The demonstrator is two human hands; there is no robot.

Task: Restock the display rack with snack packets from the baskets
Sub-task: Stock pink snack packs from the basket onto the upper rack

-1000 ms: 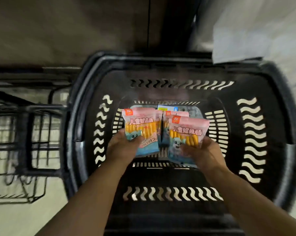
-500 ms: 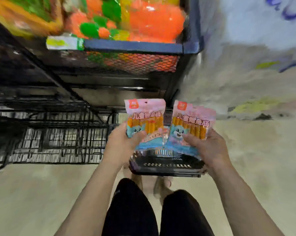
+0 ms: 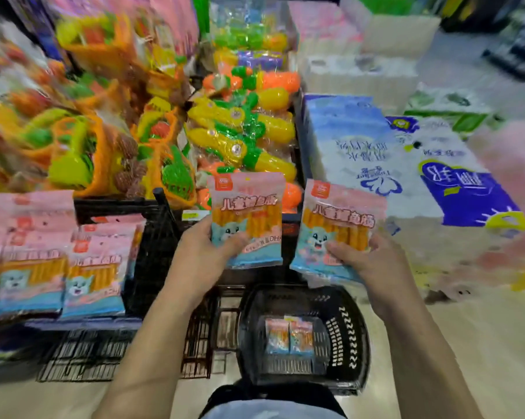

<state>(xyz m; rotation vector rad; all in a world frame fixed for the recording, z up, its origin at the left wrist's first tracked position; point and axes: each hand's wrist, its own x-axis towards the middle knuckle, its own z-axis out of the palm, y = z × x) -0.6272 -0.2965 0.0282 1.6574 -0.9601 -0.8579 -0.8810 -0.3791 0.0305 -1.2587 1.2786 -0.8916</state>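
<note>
You've come up out of the basket (image 3: 356, 343) and the view has swung onto the display rack (image 3: 160, 237). Your left hand (image 3: 201, 252) grips the left packet (image 3: 249, 213), thumb across its front, held upright before the rack's black corner. Your right hand (image 3: 373, 261) pinches the right packet (image 3: 339, 225), tilted slightly, just past the rack's right edge. Two packets are held, one per hand. The two basket packets (image 3: 288, 335) lie side by side at the bottom, below your hands. Three shelved packets (image 3: 95, 267) face out at left, with more behind, blurred. Toys (image 3: 240, 131) crowd the upper shelf and tissue packs (image 3: 376, 152) flank the right. Open floor (image 3: 481, 343) lies right of the basket.
</note>
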